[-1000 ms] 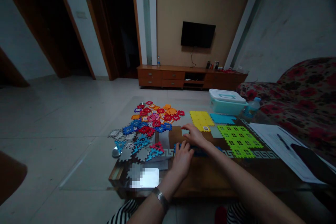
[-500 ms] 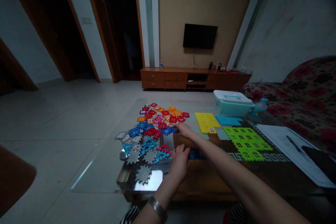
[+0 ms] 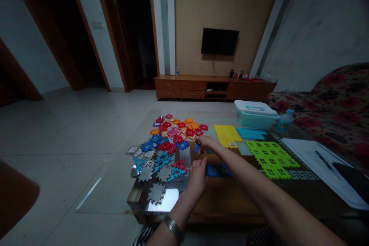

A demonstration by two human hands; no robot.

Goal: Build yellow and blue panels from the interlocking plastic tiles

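My right hand [image 3: 206, 142] reaches across the glass table and pinches a small blue interlocking plastic piece [image 3: 197, 147] in its fingertips, just right of a heap of red, orange, blue and grey pieces [image 3: 170, 142]. My left hand [image 3: 197, 180] rests lower down, with its fingers curled beside a blue row of joined pieces [image 3: 217, 170]. Whatever lies under those fingers is hidden. To the right lie a yellow panel [image 3: 227, 135], a cyan panel [image 3: 250, 133] and a lime green panel [image 3: 271, 155].
The glass tabletop [image 3: 99, 196] overhangs a wooden base. A teal lidded box [image 3: 255, 114] and a plastic bottle [image 3: 286, 117] stand at the far edge. Papers [image 3: 315, 165] with a pen and a dark phone [image 3: 347, 175] lie at the right, beside a floral sofa [image 3: 337, 119].
My right hand has moved left toward the heap, and a small blue piece now shows in its fingers. The blue row shows more fully. My left hand has barely moved.
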